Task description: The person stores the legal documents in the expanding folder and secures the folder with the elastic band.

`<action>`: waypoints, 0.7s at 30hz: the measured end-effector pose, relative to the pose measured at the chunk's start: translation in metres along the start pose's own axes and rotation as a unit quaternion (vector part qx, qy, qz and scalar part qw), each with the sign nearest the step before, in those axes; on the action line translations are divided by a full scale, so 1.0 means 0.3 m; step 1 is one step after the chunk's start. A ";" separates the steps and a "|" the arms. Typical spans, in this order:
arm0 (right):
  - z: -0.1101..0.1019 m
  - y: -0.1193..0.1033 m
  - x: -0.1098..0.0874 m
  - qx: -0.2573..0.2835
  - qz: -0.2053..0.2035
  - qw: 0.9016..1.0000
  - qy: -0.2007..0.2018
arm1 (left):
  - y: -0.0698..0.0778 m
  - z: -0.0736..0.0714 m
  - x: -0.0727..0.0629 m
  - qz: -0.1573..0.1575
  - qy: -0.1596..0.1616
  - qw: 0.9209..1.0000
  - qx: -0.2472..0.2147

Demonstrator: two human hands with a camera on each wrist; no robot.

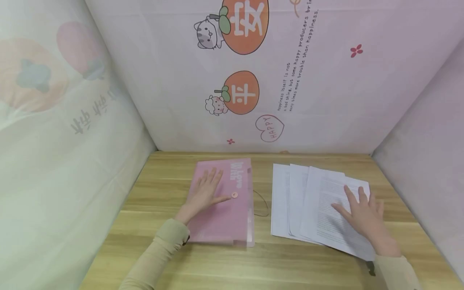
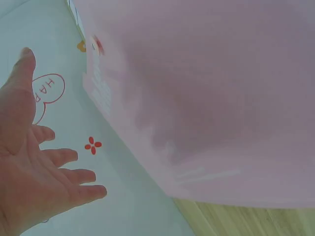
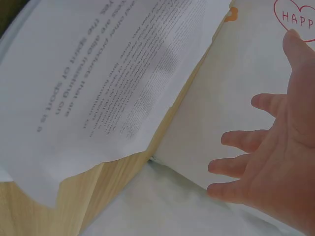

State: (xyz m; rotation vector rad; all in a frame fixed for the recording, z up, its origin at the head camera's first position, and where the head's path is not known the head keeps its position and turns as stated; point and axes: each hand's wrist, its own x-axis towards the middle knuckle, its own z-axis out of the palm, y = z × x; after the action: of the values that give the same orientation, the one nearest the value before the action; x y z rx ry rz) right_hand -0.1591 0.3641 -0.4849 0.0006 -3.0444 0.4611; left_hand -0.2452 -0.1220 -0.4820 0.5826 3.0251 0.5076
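Observation:
A pink plastic document folder (image 1: pixel 224 223) with white lettering and a round button lies on the left of the table. My left hand (image 1: pixel 204 193) is over it, fingers spread and straight. In the left wrist view, that hand (image 2: pixel 44 167) appears raised off the folder (image 2: pixel 236 98), holding nothing. Several printed paper sheets (image 1: pixel 326 217) lie fanned out on the right. Over the topmost one is my right hand (image 1: pixel 364 213), its fingers also extended. The right wrist view shows this hand (image 3: pixel 275 147) with no object in it, beside the printed sheets (image 3: pixel 113 88).
A thin loop of string (image 1: pixel 266 209) extends from the folder's right edge onto the wooden table (image 1: pixel 261 266). Pale cloth walls surround the table at the left (image 1: pixel 72 181), right and back (image 1: pixel 319 112), with cartoon prints and writing on them.

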 end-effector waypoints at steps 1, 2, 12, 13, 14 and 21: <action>0.000 0.004 0.000 0.001 0.001 1.000 -0.002 | 0.004 0.003 0.000 0.002 0.000 1.000 -0.008; 0.001 0.009 -0.001 0.002 0.000 1.000 -0.002 | 0.008 0.007 0.002 0.003 0.001 1.000 -0.018; 0.015 0.050 -0.001 -0.001 -0.044 0.999 0.026 | 0.046 0.054 0.019 0.014 0.007 0.999 -0.049; 0.016 0.055 -0.002 -0.001 -0.050 0.998 0.030 | 0.051 0.056 0.019 0.015 0.008 0.998 -0.053; 0.017 0.058 -0.002 0.001 -0.055 0.998 0.031 | 0.055 0.058 0.019 0.018 0.010 0.998 -0.057; 0.024 0.089 -0.002 0.037 -0.046 0.998 0.014 | 0.078 0.087 0.013 0.034 0.017 0.997 -0.060</action>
State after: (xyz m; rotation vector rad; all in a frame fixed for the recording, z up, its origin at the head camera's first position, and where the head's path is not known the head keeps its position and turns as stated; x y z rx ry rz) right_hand -0.1592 0.3874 -0.4995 0.1347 -2.9819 0.5608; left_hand -0.2383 -0.0921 -0.4992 0.6794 2.9874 0.7049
